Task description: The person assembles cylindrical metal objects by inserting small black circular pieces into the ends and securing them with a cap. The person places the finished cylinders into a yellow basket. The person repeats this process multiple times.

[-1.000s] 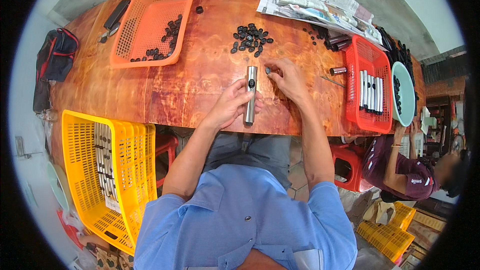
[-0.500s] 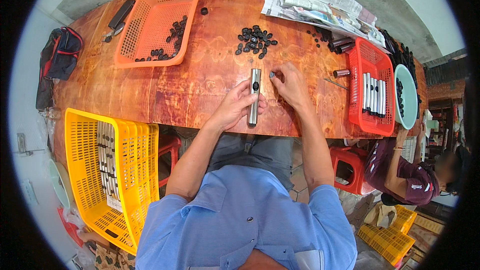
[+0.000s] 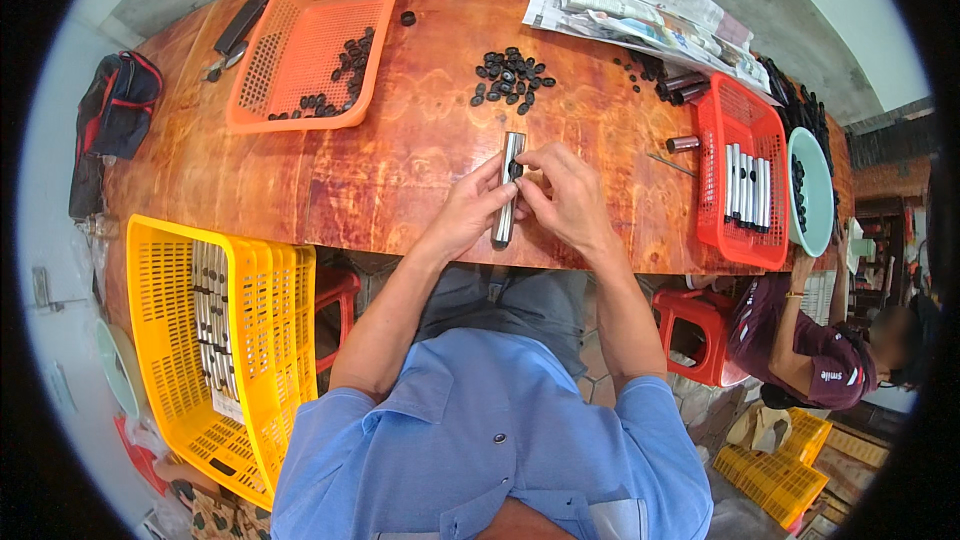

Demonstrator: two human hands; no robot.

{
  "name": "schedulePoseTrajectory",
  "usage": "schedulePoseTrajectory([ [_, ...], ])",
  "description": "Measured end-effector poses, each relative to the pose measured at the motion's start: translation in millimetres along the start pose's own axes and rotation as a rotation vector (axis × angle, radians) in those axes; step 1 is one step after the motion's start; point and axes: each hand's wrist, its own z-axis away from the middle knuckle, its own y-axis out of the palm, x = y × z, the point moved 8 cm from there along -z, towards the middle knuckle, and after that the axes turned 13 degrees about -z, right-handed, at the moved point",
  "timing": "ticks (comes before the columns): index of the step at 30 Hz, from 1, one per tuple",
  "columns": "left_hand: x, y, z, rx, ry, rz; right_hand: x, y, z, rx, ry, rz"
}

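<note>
My left grip (image 3: 466, 210) holds the silver metal tube (image 3: 503, 225) above the near tabletop (image 3: 370, 185); my right grip (image 3: 566, 192) touches its black oval fitting (image 3: 516, 170) from the right, whether pinching I can't tell.

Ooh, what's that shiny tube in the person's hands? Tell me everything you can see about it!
The tube is slim, straight and silvery, shiny like polished metal, with a dark near end. A black piece sits on its upper side. It points away from the person, its far end leaning slightly right, at the near side of the table. The left hand holds it, thumb across the top; the right hand has its fingers at the black piece. Whether it is hollow, I can't tell.
</note>
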Motion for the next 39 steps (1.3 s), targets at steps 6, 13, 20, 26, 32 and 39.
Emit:
schedulePoseTrajectory([
  [6,-5,3,4,-0.012,0.020,-0.024,16,4,2,-0.006,-0.158,0.176],
  [13,2,-2,2,0.019,-0.026,0.107,18,6,10,-0.019,-0.220,0.219],
  [20,9,-6,3,-0.052,-0.036,0.079,18,3,13,-0.042,-0.214,0.174],
  [26,10,-2,7,-0.031,-0.062,0.038,18,-1,18,-0.069,-0.221,0.183],
  [32,10,3,9,-0.091,-0.051,0.091,26,3,24,-0.073,-0.266,0.239],
  [39,14,14,18,-0.027,-0.129,0.104,-9,-9,34,-0.215,0.257,-0.273],
])
